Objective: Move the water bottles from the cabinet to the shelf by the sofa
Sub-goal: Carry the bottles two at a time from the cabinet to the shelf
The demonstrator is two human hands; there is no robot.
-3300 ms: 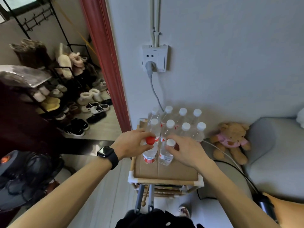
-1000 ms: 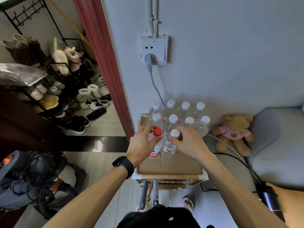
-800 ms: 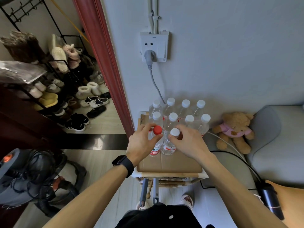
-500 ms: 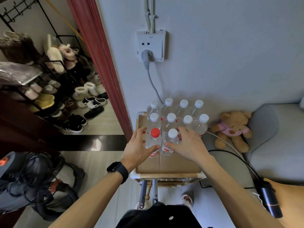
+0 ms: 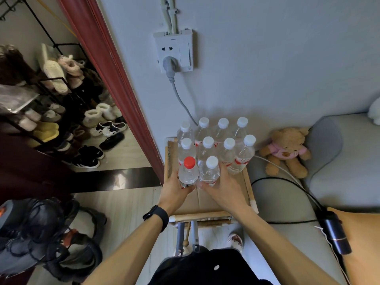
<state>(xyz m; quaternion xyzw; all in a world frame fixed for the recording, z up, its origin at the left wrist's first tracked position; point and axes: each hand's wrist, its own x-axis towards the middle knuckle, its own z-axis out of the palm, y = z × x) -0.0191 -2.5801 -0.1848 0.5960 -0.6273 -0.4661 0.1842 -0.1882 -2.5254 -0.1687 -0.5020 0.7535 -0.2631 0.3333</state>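
Several clear water bottles (image 5: 226, 153) with white caps stand in two rows on the cardboard-topped wooden shelf (image 5: 249, 188) against the wall. In front of them stand a red-capped bottle (image 5: 188, 171) and a white-capped bottle (image 5: 210, 171), side by side and touching the rows. My left hand (image 5: 174, 191) wraps the lower body of the red-capped bottle. My right hand (image 5: 224, 187) curls around the lower body of the white-capped bottle. Both bottles are upright on the shelf top.
A grey sofa (image 5: 345, 167) with a teddy bear (image 5: 285, 153) sits right of the shelf, crossed by cables and a dark cylinder (image 5: 335, 233). A wall socket (image 5: 174, 52) hangs above. A red door frame (image 5: 115, 83), shoe rack (image 5: 51, 103) and vacuum (image 5: 30, 233) lie left.
Both hands slid down from the caps to the lower bodies of the two front bottles. The two bottles moved back against the rows behind them.
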